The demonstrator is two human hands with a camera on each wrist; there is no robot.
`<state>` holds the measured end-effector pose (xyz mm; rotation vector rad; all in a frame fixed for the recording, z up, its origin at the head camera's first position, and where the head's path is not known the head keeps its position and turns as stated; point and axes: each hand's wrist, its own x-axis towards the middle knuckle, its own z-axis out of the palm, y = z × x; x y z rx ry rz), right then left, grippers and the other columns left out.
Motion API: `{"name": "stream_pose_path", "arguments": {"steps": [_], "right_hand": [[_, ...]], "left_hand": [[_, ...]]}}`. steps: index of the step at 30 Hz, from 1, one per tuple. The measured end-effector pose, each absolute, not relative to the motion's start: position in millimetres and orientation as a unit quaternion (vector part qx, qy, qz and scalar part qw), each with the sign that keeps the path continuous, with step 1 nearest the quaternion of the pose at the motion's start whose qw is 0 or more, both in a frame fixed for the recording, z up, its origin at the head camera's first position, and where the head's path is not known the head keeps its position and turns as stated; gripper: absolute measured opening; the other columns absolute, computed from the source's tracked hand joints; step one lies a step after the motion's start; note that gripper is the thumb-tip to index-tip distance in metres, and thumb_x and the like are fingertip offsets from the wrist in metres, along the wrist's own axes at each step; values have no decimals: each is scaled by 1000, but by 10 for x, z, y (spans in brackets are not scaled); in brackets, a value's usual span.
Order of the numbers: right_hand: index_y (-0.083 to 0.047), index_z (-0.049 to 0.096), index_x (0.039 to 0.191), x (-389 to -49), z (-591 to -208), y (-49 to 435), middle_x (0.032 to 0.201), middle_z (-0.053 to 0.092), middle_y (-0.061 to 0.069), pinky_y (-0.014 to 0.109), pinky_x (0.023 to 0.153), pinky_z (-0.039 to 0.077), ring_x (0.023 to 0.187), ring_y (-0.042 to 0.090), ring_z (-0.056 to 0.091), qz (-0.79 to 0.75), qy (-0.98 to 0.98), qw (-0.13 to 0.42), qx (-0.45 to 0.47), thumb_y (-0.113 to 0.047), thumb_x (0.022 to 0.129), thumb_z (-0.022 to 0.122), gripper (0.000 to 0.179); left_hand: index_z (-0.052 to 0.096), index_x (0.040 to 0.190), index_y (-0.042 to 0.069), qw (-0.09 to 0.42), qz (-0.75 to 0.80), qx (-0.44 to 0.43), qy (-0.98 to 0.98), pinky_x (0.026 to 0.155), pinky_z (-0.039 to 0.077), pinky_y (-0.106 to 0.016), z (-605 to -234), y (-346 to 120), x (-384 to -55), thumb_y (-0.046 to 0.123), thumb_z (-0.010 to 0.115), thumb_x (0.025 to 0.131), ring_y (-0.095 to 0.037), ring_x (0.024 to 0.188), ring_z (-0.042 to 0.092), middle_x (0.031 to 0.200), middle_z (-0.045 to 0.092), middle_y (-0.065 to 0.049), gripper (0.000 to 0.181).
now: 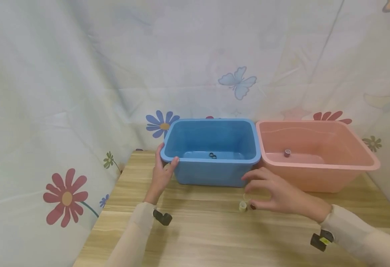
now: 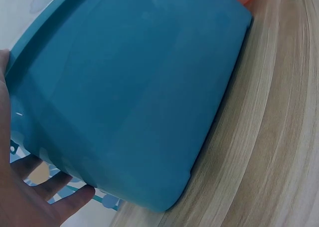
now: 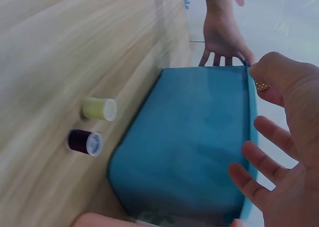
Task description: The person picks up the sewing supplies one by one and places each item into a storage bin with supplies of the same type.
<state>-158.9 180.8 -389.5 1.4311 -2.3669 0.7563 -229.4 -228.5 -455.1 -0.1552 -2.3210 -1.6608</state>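
My left hand (image 1: 161,178) grips the left front corner of a blue plastic bin (image 1: 211,173), thumb at the rim and fingers along the outer side. Thumb and forefinger of my right hand (image 1: 278,193) pinch a small gold beaded ring (image 3: 261,86) in front of the bin; the other fingers are spread. Below that hand, on the wooden table (image 1: 198,230), stand a pale yellow thread spool (image 1: 243,206) and a dark purple thread spool (image 3: 84,142), the latter partly hidden by the thumb in the head view. Two small dark rings (image 1: 212,155) lie inside the blue bin.
A pink plastic bin (image 1: 315,178) stands against the blue bin's right side, with one small spool (image 1: 287,152) on its floor. Behind both bins hangs a pale curtain (image 1: 188,66) printed with flowers and butterflies.
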Motion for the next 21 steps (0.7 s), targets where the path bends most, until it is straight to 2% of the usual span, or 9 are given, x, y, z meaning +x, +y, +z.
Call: {"name": "stream_pose_path", "arguments": {"steps": [6, 12, 21], "right_hand": [[-27, 72, 103, -1673, -3728, 1782, 131, 62, -6, 32, 94, 52, 116, 15, 57, 254, -810, 141, 510, -20, 78, 87, 30], [-28, 72, 103, -1722, -3638, 1751, 129, 63, -1, 41, 90, 56, 114, 21, 59, 255, -805, 148, 515, -15, 78, 86, 31], [-27, 72, 103, -1787, -3488, 1701, 130, 64, 0, 48, 94, 55, 120, 20, 58, 264, -831, 113, 476, -20, 82, 87, 27]], "left_hand": [[18, 162, 35, 140, -575, -50, -804, 110, 39, -62, -4549, -2277, -2288, 47, 68, 97, -34, 139, 47, 160, 38, -10, 82], [17, 162, 36, 138, -574, -51, -806, 110, 39, -63, -4546, -2277, -2280, 44, 66, 99, -35, 139, 46, 160, 38, -10, 80], [17, 162, 34, 140, -572, -50, -807, 109, 40, -62, -4559, -2271, -2292, 46, 67, 98, -35, 139, 46, 161, 37, -10, 82]]}}
